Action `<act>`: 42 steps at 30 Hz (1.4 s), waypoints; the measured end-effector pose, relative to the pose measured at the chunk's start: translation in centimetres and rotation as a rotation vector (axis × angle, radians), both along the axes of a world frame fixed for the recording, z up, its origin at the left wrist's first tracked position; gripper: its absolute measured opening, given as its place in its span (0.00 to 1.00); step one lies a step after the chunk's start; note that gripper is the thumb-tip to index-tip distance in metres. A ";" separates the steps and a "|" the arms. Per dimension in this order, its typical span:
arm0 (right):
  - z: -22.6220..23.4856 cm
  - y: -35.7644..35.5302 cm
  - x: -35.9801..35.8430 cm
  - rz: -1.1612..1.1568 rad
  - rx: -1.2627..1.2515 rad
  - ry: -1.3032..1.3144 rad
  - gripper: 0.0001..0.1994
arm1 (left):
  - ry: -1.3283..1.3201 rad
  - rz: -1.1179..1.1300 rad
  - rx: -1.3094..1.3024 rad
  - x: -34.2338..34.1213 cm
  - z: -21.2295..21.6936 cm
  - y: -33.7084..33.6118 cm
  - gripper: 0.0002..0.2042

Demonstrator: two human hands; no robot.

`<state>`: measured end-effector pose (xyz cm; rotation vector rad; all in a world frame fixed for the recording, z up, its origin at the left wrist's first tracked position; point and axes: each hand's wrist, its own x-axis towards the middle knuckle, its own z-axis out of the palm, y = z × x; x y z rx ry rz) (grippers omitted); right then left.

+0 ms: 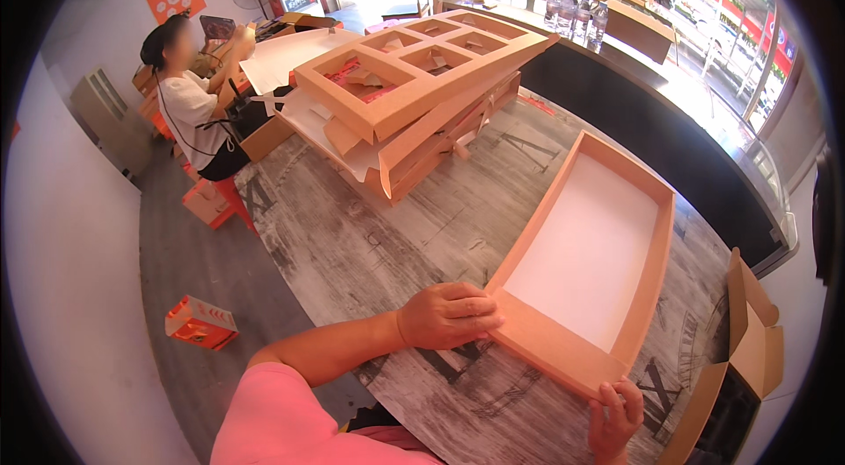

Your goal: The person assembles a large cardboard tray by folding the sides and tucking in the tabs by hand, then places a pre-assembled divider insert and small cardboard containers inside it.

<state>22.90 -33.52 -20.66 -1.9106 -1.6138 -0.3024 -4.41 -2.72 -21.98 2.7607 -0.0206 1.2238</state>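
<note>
A shallow brown cardboard tray (556,348) with a white floor lies on the wood-patterned table in front of me, long side running away from me. At its near left corner, my left hand (451,316) is closed on the edge, fingers curled and pressed together. My right hand (616,417) pinches the near right corner between thumb and fingers. The near end has a wide folded brown panel; the other sides stand up as low walls.
Stacked cardboard trays with window cut-outs (400,109) stand at the far left of the table (352,245). An opened carton (748,359) is at the right. Another person (189,100) sits beyond the left edge. Bottles (576,14) line the far counter; an orange bag (201,322) stands on the floor.
</note>
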 end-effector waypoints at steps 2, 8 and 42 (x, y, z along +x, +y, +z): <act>0.2 0.1 -0.1 -0.001 0.002 -0.042 0.15 | 0.004 0.003 0.002 0.2 0.0 0.1 0.14; 0.8 0.7 -0.3 0.019 0.024 -0.086 0.13 | 0.042 0.021 -0.004 0.1 -0.1 -0.1 0.16; 1.2 1.1 -1.0 -0.024 -0.114 -0.212 0.11 | 0.225 0.010 -0.016 0.8 1.0 -0.6 0.14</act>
